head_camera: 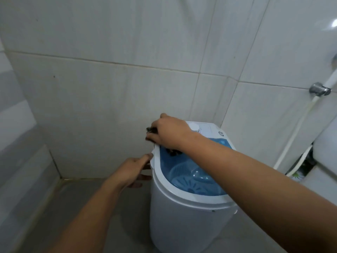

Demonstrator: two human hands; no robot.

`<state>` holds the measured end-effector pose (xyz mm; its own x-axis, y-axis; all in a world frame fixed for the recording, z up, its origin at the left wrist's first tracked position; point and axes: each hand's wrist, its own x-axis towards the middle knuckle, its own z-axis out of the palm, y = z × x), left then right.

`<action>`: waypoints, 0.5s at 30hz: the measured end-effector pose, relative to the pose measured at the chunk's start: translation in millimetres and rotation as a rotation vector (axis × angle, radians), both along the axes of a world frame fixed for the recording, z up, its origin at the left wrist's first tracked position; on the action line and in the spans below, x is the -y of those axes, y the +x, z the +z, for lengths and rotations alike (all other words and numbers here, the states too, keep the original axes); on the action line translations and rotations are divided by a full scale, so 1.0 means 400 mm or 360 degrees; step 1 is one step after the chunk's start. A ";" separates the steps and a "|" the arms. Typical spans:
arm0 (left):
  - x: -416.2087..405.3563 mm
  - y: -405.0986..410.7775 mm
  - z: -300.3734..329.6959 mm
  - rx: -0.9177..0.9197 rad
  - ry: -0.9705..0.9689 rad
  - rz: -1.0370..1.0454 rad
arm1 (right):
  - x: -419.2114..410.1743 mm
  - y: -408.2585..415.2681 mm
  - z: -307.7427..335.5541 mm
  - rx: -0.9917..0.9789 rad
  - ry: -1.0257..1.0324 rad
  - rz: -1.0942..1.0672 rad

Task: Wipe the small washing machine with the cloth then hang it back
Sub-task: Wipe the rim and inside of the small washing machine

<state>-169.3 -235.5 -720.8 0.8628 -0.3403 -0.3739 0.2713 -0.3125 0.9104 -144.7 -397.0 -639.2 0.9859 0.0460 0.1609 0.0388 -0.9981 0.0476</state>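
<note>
A small white washing machine with a translucent blue lid stands on the floor in the tiled corner. My right hand presses a dark cloth onto the lid's far left edge; only dark scraps of the cloth show under the palm and past the fingers. My left hand rests against the machine's left rim, thumb on the white edge, fingers curled along the side.
Pale tiled walls close in behind and to the left. A chrome tap fitting with a white hose runs down the right wall. A white fixture stands at the right edge. Grey floor lies left of the machine.
</note>
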 end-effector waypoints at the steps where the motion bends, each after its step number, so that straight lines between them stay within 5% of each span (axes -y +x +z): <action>1: 0.001 -0.002 0.001 0.0001 -0.0007 0.0008 | 0.031 0.012 0.011 0.0045 0.0014 -0.0094; 6: 0.007 -0.013 0.005 -0.0003 -0.0030 0.0044 | 0.087 0.094 0.046 0.0050 0.0103 -0.0498; 12: 0.008 -0.013 0.000 -0.0003 -0.0052 0.0030 | -0.067 -0.034 -0.021 -0.0056 -0.0010 0.0025; 15: 0.007 -0.011 0.001 -0.0024 -0.0055 0.0063 | -0.004 -0.008 0.004 0.0027 0.0052 -0.0199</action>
<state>-173.5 -238.2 -720.6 0.8702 -0.3189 -0.3756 0.2965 -0.2699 0.9161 -147.7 -395.3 -637.7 0.9807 -0.0830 0.1769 -0.0868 -0.9961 0.0143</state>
